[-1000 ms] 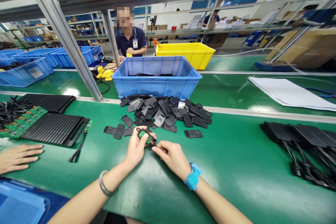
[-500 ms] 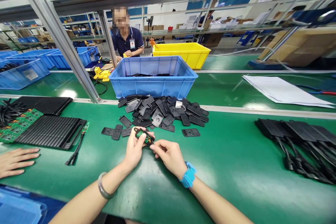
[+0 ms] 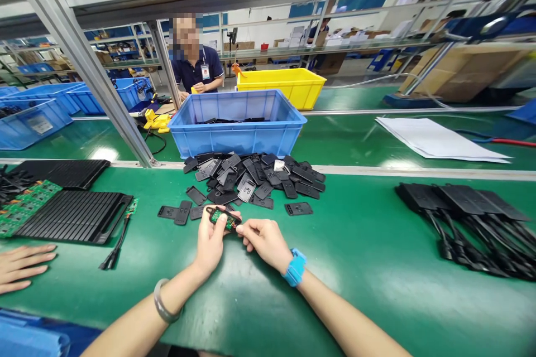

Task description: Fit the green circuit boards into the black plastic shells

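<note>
In my left hand (image 3: pixel 211 240) lies a small black plastic case half (image 3: pixel 210 210), with a green circuit board (image 3: pixel 218 217) set in it. The left thumb presses on the board, and the fingers wrap under the case. At the case's right end, my right hand (image 3: pixel 262 240) pinches the board's wires (image 3: pixel 233 224) between thumb and fingertips; the cable beyond is hidden by the hand. Just past my hands is a pile of black plastic case pieces (image 3: pixel 247 187), some lying apart, such as one flat piece (image 3: pixel 298 208) to the right.
Behind the pile stands a blue bin (image 3: pixel 237 134). At left are circuit boards (image 3: pixel 31 203) on a black ribbed tray (image 3: pixel 75 217), one cabled board (image 3: pixel 121 234), and another person's hand (image 3: pixel 27 268). Black cased units (image 3: pixel 452 201) lie right. A metal post (image 3: pixel 96 83) rises left; a person (image 3: pixel 195 70) works opposite.
The view has shifted slightly, moving most things a little left. Both hands keep hold of the case and wires, with the case turned slightly flatter. The person opposite has raised their hands a little.
</note>
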Tool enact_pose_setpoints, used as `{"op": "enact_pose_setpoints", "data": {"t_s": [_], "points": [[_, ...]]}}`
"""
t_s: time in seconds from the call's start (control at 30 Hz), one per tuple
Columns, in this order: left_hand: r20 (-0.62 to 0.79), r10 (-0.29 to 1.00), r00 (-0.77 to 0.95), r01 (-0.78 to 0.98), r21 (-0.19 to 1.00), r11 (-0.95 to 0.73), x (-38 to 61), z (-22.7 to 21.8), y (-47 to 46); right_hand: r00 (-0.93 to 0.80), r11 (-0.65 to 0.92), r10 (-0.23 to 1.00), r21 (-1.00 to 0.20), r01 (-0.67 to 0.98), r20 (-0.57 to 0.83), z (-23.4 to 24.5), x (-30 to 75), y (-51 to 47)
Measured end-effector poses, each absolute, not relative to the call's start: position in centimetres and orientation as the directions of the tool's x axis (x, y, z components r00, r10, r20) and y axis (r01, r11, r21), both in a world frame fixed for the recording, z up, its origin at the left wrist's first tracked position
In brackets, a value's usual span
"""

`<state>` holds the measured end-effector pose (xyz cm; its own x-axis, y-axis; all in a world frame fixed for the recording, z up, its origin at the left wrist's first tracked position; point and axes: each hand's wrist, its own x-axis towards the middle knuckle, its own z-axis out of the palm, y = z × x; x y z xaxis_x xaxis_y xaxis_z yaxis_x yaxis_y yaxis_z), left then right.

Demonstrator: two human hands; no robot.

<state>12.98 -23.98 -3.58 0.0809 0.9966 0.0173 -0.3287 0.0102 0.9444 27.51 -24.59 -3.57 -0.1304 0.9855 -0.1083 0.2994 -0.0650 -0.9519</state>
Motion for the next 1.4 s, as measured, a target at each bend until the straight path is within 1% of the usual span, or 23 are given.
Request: {"op": "enact_pose_setpoints", "data": {"t_s": [0.1,0.2,0.23,0.27,0.3,0.33,0.37,0.43,0.47,0.53,0.63,0.7,0.77,0.8,0.83,0.9,0.93,1.0,1.07,1.13,1.23,1.33,1.4], "points": [[0.037,0.997,0.061,-0.283,0.959,-0.018,13.1,-3.3,-24.0,-0.104,-0.027,0.992,-0.927,0.375,-0.071,-3.3,27.3,-24.7],[-0.023,0.996,0.085,-0.355,0.933,0.052,13.1,-3.2,-23.5,-0.183,0.108,0.983,-0.858,0.503,0.017,-2.4,27.7,-24.7],[-0.067,0.993,0.094,-0.39,0.916,0.099,13.0,-3.2,-23.2,-0.216,0.17,0.975,-0.797,0.579,0.051,-2.0,28.1,-24.6],[-0.116,0.989,0.097,-0.418,0.897,0.146,12.9,-3.3,-23.0,-0.229,0.22,0.97,-0.708,0.671,0.085,-1.6,28.7,-24.5],[-0.162,0.982,0.092,-0.435,0.881,0.186,12.8,-3.4,-22.7,-0.21,0.236,0.971,-0.586,0.775,0.114,-1.3,29.5,-24.3],[-0.202,0.976,0.081,-0.44,0.872,0.217,12.7,-3.4,-22.5,-0.151,0.196,0.979,-0.441,0.876,0.136,-1.0,30.3,-24.0],[-0.23,0.971,0.071,-0.434,0.869,0.238,12.7,-3.4,-22.4,-0.058,0.101,0.987,-0.289,0.952,0.152,-0.8,31.3,-23.8],[-0.259,0.963,0.076,-0.405,0.874,0.267,12.6,-3.4,-22.3,0.15,-0.147,0.975,-0.031,0.989,0.164,-0.8,33.0,-23.2],[-0.263,0.96,0.1,-0.389,0.878,0.281,12.6,-3.3,-22.4,0.232,-0.241,0.961,0.048,0.969,0.151,-1.0,33.7,-23.0],[-0.262,0.948,0.181,-0.358,0.88,0.312,12.7,-3.2,-22.7,0.301,-0.311,0.949,0.111,0.944,0.097,-1.5,34.6,-22.6],[-0.23,0.926,0.3,-0.319,0.89,0.325,12.7,-3.1,-23.0,0.248,-0.249,0.969,0.092,0.964,0.015,-1.7,34.8,-22.4],[-0.206,0.921,0.329,-0.287,0.908,0.306,12.6,-3.1,-23.1,0.208,-0.206,0.978,0.077,0.976,-0.017,-1.3,34.5,-22.6],[-0.197,0.92,0.338,-0.261,0.92,0.292,12.6,-3.2,-23.2,0.177,-0.177,0.984,0.018,0.984,0.01,-0.7,34.2,-22.8],[-0.198,0.916,0.348,-0.253,0.921,0.296,12.6,-3.3,-23.2,0.157,-0.154,0.986,-0.049,0.987,0.06,-0.4,34.1,-23.0],[-0.203,0.909,0.364,-0.25,0.919,0.305,12.6,-3.3,-23.2,0.133,-0.114,0.983,-0.149,0.982,0.124,-0.1,33.9,-23.2],[-0.217,0.891,0.399,-0.247,0.91,0.333,12.6,-3.4,-23.2,0.098,0.009,0.968,-0.423,0.906,0.23,0.1,33.6,-23.4],[-0.225,0.881,0.417,-0.246,0.905,0.347,12.7,-3.5,-23.3,0.086,0.071,0.965,-0.566,0.822,0.247,0.1,33.5,-23.5],[-0.237,0.861,0.45,-0.236,0.898,0.371,12.8,-3.6,-23.3,0.048,0.132,0.979,-0.796,0.59,0.198,-0.1,33.1,-23.6],[-0.237,0.846,0.478,-0.219,0.9,0.376,12.8,-3.7,-23.3,-0.022,0.126,0.992,-0.911,0.392,0.128,-0.4,32.6,-23.7],[-0.228,0.833,0.503,-0.207,0.905,0.373,12.9,-3.8,-23.4,-0.11,0.117,0.99,-0.948,0.297,0.088,-0.6,32.0,-23.8],[-0.215,0.818,0.534,-0.218,0.899,0.379,12.9,-3.9,-23.5,-0.179,0.137,0.98,-0.946,0.294,0.086,-1.0,31.2,-24.0],[-0.213,0.803,0.557,-0.222,0.893,0.391,12.9,-3.9,-23.7,-0.164,0.182,0.978,-0.918,0.352,0.131,-1.6,30.6,-24.2],[-0.218,0.795,0.566,-0.208,0.895,0.394,12.9,-3.9,-23.7,-0.126,0.177,0.982,-0.918,0.354,0.141,-2.1,30.3,-24.2]]}}
